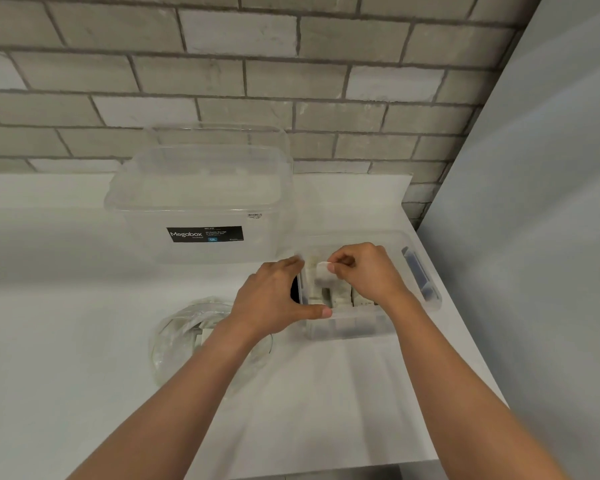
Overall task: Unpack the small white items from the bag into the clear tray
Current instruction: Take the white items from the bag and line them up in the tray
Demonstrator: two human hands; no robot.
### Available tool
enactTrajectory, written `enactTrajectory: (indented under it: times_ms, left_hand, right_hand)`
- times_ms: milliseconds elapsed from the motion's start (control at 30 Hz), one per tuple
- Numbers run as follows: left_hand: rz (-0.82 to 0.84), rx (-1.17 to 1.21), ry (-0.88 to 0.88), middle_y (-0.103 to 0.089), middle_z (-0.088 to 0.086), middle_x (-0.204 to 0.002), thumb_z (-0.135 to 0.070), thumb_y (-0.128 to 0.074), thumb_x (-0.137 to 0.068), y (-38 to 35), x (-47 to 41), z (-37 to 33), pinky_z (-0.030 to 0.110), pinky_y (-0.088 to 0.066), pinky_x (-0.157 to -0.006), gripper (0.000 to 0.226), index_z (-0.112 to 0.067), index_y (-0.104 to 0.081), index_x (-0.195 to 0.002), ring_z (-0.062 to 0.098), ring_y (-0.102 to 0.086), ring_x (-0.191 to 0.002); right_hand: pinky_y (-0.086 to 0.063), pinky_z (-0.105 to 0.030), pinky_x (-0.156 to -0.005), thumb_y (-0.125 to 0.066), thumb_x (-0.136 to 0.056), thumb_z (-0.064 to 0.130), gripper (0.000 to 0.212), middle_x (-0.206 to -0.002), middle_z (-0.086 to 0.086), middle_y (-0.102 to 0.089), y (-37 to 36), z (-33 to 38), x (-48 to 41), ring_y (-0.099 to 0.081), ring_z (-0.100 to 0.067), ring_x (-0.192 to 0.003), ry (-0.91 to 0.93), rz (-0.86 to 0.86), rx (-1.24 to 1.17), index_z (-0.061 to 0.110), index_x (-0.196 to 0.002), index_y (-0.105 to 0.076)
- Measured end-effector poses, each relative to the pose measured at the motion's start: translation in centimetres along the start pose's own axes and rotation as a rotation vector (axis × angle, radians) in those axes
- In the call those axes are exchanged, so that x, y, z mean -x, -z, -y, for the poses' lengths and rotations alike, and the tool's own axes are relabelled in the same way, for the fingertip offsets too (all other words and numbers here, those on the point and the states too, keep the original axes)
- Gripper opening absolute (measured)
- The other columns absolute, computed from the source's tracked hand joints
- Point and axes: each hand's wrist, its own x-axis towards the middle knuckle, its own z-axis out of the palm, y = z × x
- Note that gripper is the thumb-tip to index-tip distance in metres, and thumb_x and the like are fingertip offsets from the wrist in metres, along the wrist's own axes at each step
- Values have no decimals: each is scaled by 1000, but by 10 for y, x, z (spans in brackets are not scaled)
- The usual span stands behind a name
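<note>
In the head view, we see the tray [347, 329] standing on the white bench [66, 271], close to its right edge. The left hand [274, 299] holds the tray's left end: the thumb lies along the near rim at the corner and the fingers [297, 262] reach over the far part of the left wall. The right hand [364, 271] hovers over the tray with its fingers curled, pinching one small white item [323, 270] between thumb and fingertips, just above the tray's left half. More white items [340, 297] already stand in rows inside the tray, partly hidden by both hands. A blue clip [420, 275] sits on the tray's right rim. The clear bag [184, 327] lies crumpled on the bench to the left of the tray, partly under the left forearm, and something pale shows inside it. Behind the bag, a large clear box [201, 202] with a black label stands near the brick wall [291, 81].
</note>
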Motion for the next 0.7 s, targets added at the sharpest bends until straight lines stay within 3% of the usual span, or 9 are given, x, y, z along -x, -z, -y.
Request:
enactTrajectory:
  times_ms: [67,167,433,600,700]
  left_hand:
    - [1,-23,-6,-30,-14,-161,-80,-67,-67,0,0,1,38,-41,-107,103,-26,-39,-150,17,-33,-143]
    - [4,-51,-16,-30,-13,-161,-82,-65,-67,0,-1,1,39,-41,-106,104,-25,-38,-150,18,-34,-143]
    - [4,-69,-26,-25,-14,-163,-83,-62,-68,0,-1,3,39,-39,-108,107,-26,-33,-153,17,-33,-143]
    - [10,-58,-60,-21,-12,-164,-84,-61,-70,-1,-3,7,38,-37,-111,108,-25,-29,-155,18,-31,-144]
    - [35,54,-84,-23,-8,-164,-80,-64,-70,2,0,15,33,-30,-116,107,-27,-29,-156,17,-26,-147]
  right_hand:
    - [-47,-12,-71,-75,-90,21,7,-81,16,-72,-4,-1,-4,-66,3,-78,-18,85,29,23,-95,-80]
    - [-53,-20,-79,-78,-86,21,8,-85,12,-74,-11,1,-12,-67,-1,-82,-20,185,98,24,-94,-81]
    - [-59,-35,-84,-83,-80,27,14,-96,5,-76,-32,-1,-29,-71,-17,-90,-121,234,318,27,-93,-79]
    - [-60,-39,-79,-77,-84,36,17,-98,5,-75,-25,4,-22,-70,-20,-90,-152,110,352,29,-99,-78]
    - [-58,-32,-77,-73,-89,38,17,-95,9,-74,-12,15,-2,-69,-14,-89,-109,-48,260,29,-102,-78]
